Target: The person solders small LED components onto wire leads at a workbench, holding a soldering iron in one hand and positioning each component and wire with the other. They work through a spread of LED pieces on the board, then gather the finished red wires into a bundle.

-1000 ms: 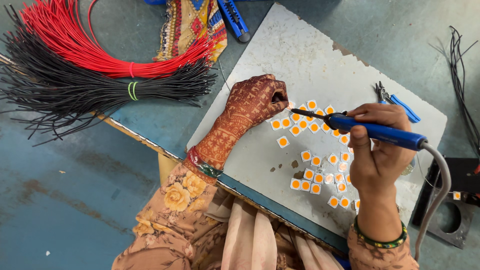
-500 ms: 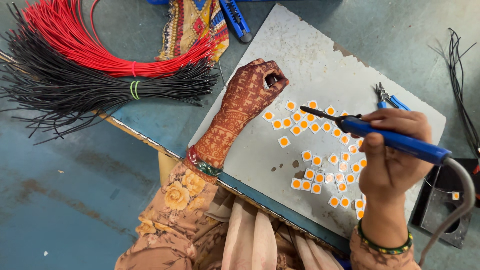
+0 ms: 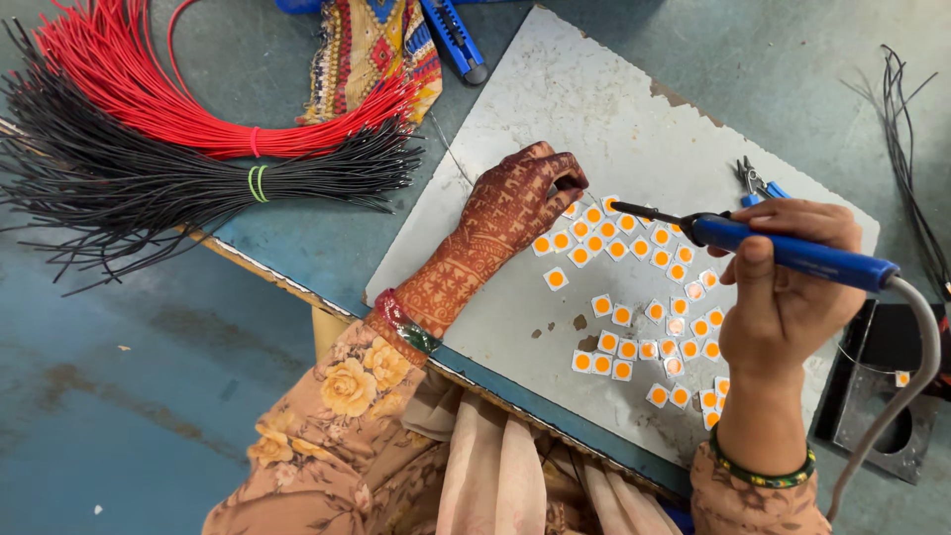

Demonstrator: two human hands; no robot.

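My left hand (image 3: 510, 213), patterned with henna, rests on a grey board (image 3: 594, 99) with its fingertips pinched on a thin wire (image 3: 448, 149) at the edge of several small white squares with orange centres (image 3: 634, 297). My right hand (image 3: 788, 297) grips a blue-handled soldering iron (image 3: 792, 253). Its dark tip points left and hovers just over the top squares, close to my left fingertips. A grey cable runs from the iron's handle down to the right.
A bundle of red wires (image 3: 149, 99) and a bundle of black wires (image 3: 149, 188) lie at upper left. A patterned cloth (image 3: 371, 50) and a blue utility knife (image 3: 456, 40) are behind the board. Blue-handled pliers (image 3: 758, 183) lie beside my right hand. A dark metal holder (image 3: 882, 396) sits lower right.
My right hand and the iron have shifted slightly to the right, and the tip has lifted a little. My left hand stays pinched near the top squares.
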